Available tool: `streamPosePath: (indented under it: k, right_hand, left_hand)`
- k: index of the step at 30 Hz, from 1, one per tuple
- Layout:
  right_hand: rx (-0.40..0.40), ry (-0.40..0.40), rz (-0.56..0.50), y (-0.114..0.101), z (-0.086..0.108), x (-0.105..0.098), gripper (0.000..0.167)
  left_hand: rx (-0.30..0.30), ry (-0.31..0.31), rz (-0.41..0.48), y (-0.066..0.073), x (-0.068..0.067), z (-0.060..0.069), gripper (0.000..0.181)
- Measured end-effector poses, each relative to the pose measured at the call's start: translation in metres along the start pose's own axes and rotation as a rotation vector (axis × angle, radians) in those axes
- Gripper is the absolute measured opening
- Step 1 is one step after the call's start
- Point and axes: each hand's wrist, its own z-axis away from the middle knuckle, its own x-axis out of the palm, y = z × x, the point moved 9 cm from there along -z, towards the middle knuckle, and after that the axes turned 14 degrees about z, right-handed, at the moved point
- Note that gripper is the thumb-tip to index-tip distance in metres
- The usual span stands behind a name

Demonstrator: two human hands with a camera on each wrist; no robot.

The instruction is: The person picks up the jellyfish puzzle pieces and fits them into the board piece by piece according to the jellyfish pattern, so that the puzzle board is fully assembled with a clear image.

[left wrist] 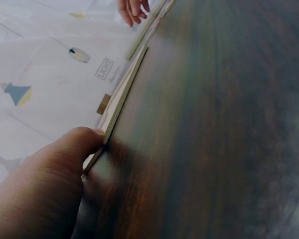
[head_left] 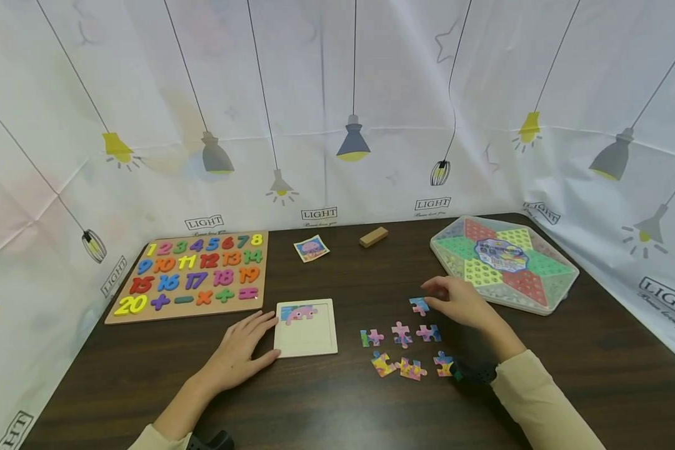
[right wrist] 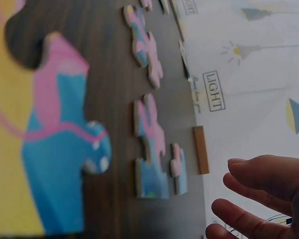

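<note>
My left hand (head_left: 239, 350) rests at the left edge of a square wooden puzzle tray (head_left: 306, 339), fingertips and thumb touching its rim; in the left wrist view the thumb (left wrist: 72, 149) lies against the tray's edge (left wrist: 120, 102). Two joined pink-and-blue pieces (head_left: 300, 314) sit in the tray's upper left. My right hand (head_left: 461, 303) is beside a blue-and-pink jigsaw piece (head_left: 419, 305). The right wrist view shows its thumb and fingers spread, nothing between them. Several loose jigsaw pieces (head_left: 402, 334) lie in rows on the table, nearer the front.
A number board (head_left: 188, 299) lies back left. A small picture card (head_left: 312, 248) and a wooden block (head_left: 374, 237) are at the back. On the right lies a hexagonal board-game box (head_left: 503, 262). A printed curtain (head_left: 320, 181) hangs behind the dark table (head_left: 326, 412).
</note>
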Motion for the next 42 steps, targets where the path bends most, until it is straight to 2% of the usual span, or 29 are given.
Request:
streamPosePath:
  k: [13,19,30,33,37,42]
  right_hand:
    - [-0.024,-0.035,0.014,0.01,0.002,0.02,0.035]
    - [-0.039,-0.03,0.033,0.006,0.003,0.02,0.041]
    - [-0.03,-0.029,0.03,0.005,0.003,0.019,0.033]
    - [-0.025,-0.035,0.014,0.006,0.004,0.02,0.036]
    - [-0.057,-0.036,0.004,0.006,0.005,0.021,0.042]
    - [-0.088,-0.039,0.022,0.007,0.006,0.023,0.039]
  left_hand:
    - [-0.003,0.004,0.0,0.0,-0.003,0.002,0.064]
    - [-0.01,0.001,-0.003,-0.001,-0.002,0.002,0.065]
    - [0.002,0.005,-0.002,-0.003,0.0,0.003,0.065]
    - [0.003,0.006,-0.003,-0.002,0.0,0.002,0.065]
    - [0.002,0.003,-0.002,-0.001,-0.001,0.001,0.065]
    - [0.008,0.002,-0.011,-0.001,0.0,0.0,0.065]
